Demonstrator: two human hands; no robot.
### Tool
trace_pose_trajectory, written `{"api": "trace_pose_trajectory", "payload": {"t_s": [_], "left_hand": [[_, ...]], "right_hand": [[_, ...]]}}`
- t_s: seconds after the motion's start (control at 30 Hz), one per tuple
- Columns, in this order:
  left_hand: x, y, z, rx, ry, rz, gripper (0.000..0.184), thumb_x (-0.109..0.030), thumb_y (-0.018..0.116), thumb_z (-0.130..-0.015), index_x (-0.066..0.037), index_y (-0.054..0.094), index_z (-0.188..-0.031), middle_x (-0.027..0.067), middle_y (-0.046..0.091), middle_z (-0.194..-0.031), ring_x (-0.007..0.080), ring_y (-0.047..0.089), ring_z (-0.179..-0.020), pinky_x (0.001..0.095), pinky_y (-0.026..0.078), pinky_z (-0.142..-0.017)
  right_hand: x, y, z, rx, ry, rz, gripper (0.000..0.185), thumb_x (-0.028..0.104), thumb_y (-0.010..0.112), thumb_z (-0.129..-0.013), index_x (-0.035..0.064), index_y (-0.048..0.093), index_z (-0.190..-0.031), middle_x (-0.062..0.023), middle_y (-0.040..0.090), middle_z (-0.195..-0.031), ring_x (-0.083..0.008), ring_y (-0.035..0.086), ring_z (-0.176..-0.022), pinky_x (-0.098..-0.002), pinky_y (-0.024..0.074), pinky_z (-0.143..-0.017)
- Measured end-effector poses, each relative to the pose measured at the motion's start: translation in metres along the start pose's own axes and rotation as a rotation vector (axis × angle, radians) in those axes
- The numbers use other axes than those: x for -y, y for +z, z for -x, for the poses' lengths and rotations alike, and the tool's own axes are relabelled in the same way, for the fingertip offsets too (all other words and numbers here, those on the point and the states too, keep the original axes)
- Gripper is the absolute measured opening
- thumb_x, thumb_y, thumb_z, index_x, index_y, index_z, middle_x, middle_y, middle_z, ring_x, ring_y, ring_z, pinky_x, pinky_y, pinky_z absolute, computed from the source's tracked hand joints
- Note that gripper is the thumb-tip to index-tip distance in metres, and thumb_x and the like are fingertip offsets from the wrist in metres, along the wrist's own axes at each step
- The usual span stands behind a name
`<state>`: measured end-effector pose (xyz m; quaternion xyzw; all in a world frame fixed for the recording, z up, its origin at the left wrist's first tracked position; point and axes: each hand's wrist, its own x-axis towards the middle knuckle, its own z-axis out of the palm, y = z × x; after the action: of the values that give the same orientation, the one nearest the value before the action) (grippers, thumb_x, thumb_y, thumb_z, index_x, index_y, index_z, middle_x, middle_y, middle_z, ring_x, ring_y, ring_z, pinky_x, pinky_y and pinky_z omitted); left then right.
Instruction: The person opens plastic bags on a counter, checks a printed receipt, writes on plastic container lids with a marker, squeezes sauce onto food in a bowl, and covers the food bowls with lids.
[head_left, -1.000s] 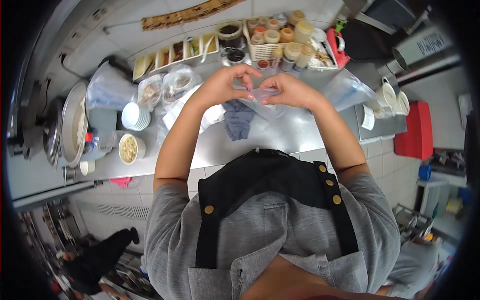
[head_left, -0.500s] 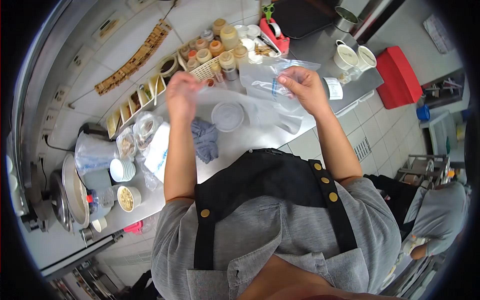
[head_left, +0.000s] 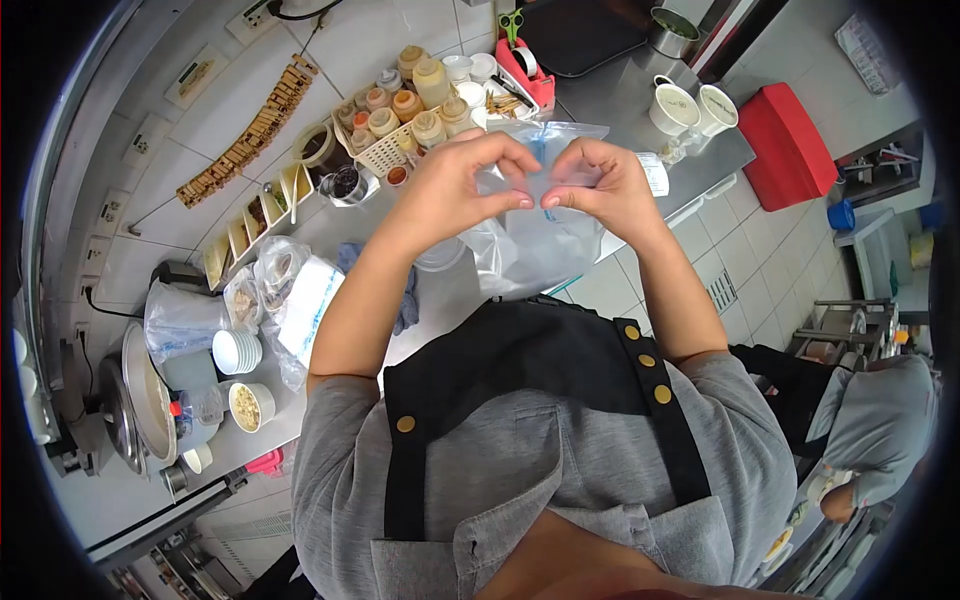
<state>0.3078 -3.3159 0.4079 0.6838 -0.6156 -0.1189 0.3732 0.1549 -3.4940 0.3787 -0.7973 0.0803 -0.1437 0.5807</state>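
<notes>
A clear plastic bag (head_left: 545, 250) with blue print hangs between my hands above the steel counter's front edge. My left hand (head_left: 475, 185) is closed on the bag's upper part, thumb and fingers curled inward. Facing it, my right hand (head_left: 605, 190) grips the other side with the thumb tip near the left thumb. Beneath my left wrist a round clear lid (head_left: 440, 256) lies on the counter, partly covered. A blue-grey cloth (head_left: 408, 305) shows beside my left forearm.
Sauce bottles (head_left: 430, 82) crowd a cream basket (head_left: 385, 155) by the wall. White paper tubs (head_left: 675, 108) stand at the right end, near a red bin (head_left: 790, 145). Stacked bowls (head_left: 237, 352) and a filled cup (head_left: 251, 406) sit left. Another person (head_left: 880, 420) is at far right.
My left hand has moved right, from over the counter's middle to the bag, and now grips it close to my right hand. The bag looks fuller and hangs lower.
</notes>
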Motion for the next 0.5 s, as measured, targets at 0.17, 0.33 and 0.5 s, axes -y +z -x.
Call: {"api": "trace_pose_trajectory", "payload": {"t_s": [0.17, 0.33, 0.5], "left_hand": [[0.015, 0.010, -0.001, -0.051, -0.119, 0.289, 0.031, -0.007, 0.078, -0.081, -0.004, 0.067, -0.109, 0.0019, 0.069, -0.097, 0.0086, 0.063, -0.086, 0.0260, 0.049, -0.084], [0.021, 0.025, 0.003, -0.076, -0.171, 0.295, 0.024, -0.013, 0.074, -0.086, -0.006, 0.067, -0.108, 0.0031, 0.070, -0.092, 0.0120, 0.063, -0.081, 0.0266, 0.049, -0.076], [0.018, 0.023, 0.006, 0.038, -0.227, 0.342, 0.016, -0.018, 0.069, -0.092, -0.003, 0.068, -0.098, 0.0037, 0.067, -0.095, 0.0108, 0.062, -0.087, 0.0254, 0.047, -0.081]], "right_hand": [[-0.015, -0.010, 0.000, 0.010, -0.135, -0.244, 0.020, 0.015, 0.080, -0.083, 0.0034, 0.067, -0.093, 0.0000, 0.067, -0.091, -0.0038, 0.058, -0.072, -0.0188, 0.0450, -0.060], [-0.035, -0.012, 0.003, -0.026, -0.010, -0.211, 0.017, 0.014, 0.074, -0.088, 0.0031, 0.062, -0.092, -0.0047, 0.063, -0.091, -0.0085, 0.057, -0.082, -0.0219, 0.0445, -0.068], [-0.049, 0.002, 0.002, 0.021, -0.331, -0.497, 0.028, 0.022, 0.063, -0.098, 0.0027, 0.057, -0.078, -0.0002, 0.054, -0.087, -0.0072, 0.045, -0.075, -0.0232, 0.0375, -0.068]]}}
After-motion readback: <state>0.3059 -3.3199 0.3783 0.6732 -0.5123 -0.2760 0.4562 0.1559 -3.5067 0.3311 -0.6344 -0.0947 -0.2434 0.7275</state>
